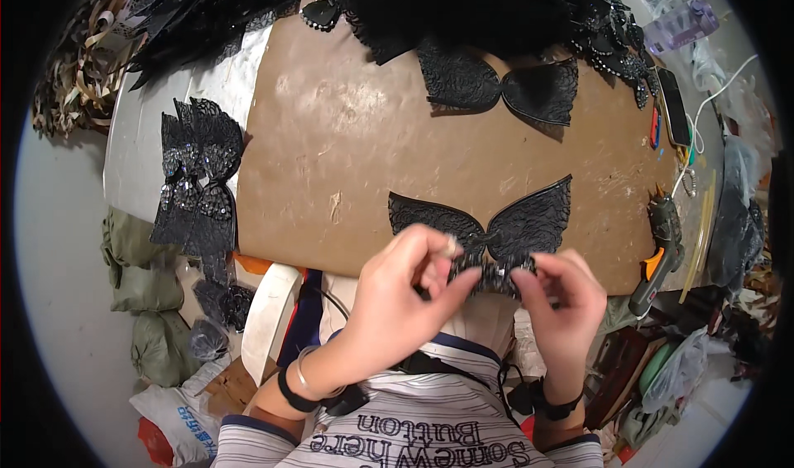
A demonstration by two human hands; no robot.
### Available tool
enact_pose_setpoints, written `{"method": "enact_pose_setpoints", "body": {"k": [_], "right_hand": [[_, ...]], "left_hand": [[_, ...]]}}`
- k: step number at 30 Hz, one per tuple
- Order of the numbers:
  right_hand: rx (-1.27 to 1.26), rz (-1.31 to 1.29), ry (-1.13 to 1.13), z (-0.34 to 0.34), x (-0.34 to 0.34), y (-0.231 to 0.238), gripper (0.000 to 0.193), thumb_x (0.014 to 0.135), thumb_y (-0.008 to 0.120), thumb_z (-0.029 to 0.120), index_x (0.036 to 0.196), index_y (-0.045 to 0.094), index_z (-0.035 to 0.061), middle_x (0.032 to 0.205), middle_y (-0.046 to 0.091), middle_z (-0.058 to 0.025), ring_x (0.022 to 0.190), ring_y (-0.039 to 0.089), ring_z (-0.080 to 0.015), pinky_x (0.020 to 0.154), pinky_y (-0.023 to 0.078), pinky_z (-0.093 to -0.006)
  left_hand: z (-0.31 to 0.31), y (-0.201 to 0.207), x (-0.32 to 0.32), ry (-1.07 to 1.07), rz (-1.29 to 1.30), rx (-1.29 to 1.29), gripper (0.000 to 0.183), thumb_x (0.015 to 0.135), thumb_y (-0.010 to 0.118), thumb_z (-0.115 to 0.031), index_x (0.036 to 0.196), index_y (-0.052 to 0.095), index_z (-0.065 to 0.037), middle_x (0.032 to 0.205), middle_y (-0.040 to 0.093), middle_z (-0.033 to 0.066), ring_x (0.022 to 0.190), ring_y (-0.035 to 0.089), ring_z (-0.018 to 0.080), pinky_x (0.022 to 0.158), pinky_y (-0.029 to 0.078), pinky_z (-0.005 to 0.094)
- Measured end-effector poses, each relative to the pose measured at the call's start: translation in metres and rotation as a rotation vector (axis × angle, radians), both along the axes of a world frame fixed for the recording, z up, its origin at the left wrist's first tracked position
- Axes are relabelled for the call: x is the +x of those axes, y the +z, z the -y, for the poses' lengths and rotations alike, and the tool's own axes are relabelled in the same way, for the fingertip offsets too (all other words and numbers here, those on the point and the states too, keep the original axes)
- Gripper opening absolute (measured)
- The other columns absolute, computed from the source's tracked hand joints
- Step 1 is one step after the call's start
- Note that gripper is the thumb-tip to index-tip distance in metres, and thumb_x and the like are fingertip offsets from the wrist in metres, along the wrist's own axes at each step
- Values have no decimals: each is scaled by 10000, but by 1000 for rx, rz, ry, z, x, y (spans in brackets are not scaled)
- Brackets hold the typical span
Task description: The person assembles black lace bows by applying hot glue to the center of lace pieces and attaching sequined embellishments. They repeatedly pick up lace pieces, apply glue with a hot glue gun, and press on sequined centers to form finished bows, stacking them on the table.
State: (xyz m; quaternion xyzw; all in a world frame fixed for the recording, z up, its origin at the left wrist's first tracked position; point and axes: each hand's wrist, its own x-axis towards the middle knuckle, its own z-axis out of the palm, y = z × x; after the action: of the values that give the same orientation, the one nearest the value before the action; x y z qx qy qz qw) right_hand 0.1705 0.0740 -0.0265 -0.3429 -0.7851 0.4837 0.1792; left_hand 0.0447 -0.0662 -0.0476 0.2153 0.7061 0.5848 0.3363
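Between my hands, at the table's near edge, is a small black sequined bow piece [495, 278]. My left hand [397, 290] pinches its left end between thumb and fingers. Its right end is gripped the same way by my right hand [569, 296]. Just beyond my fingers lies a black lace bow [533, 220] with two pointed wings; the sequined piece overlaps its near side, and I cannot tell if they are joined. Another black lace bow [542, 91] rests farther off on the brown table mat [331, 145].
Black fabric pieces [463, 13] are heaped along the far edge. Several sequined bows [198, 178] overlap at the left. A glue gun [658, 244], yellow glue sticks [703, 236], a phone [674, 108] and a white cable [718, 91] lie right. A white chair part [269, 323] stands near left.
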Motion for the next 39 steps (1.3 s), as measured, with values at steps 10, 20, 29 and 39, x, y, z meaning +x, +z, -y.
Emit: {"method": "enact_pose_setpoints", "body": {"k": [10, 20, 29, 39], "right_hand": [[20, 72, 29, -24, -23, -32, 162, 809, 772, -10, 916, 661, -58, 761, 581, -36, 614, 539, -57, 551, 451, -192], [129, 293, -21, -23, -30, -26, 193, 821, 769, 88, 814, 591, 13, 687, 544, -49, 560, 518, -138, 530, 436, -274], [406, 290, -18, -21, -25, -30, 297, 768, 813, 165, 734, 534, 70, 657, 514, -56, 521, 478, -211, 496, 393, -339], [80, 12, -182, -24, 60, -56, 152, 808, 741, -38, 792, 596, 7, 747, 568, -22, 623, 518, -97, 554, 419, -235]], "left_hand": [[-24, -22, -5, 81, -189, -161, 324, 815, 800, -47, 1048, 579, -4, 771, 545, 0, 648, 517, 38, 593, 464, 187], [-25, -6, -18, -115, -602, -400, 365, 748, 802, -64, 1004, 545, -25, 851, 572, 113, 681, 568, 266, 645, 481, 348], [-50, 3, -59, -585, -700, -306, 460, 670, 795, -2, 1079, 585, -7, 943, 613, 133, 906, 581, 361, 844, 454, 432], [-45, 19, -64, -620, -163, -340, 287, 769, 721, 37, 1039, 633, -7, 980, 677, 145, 974, 665, 265, 877, 500, 322]]}}
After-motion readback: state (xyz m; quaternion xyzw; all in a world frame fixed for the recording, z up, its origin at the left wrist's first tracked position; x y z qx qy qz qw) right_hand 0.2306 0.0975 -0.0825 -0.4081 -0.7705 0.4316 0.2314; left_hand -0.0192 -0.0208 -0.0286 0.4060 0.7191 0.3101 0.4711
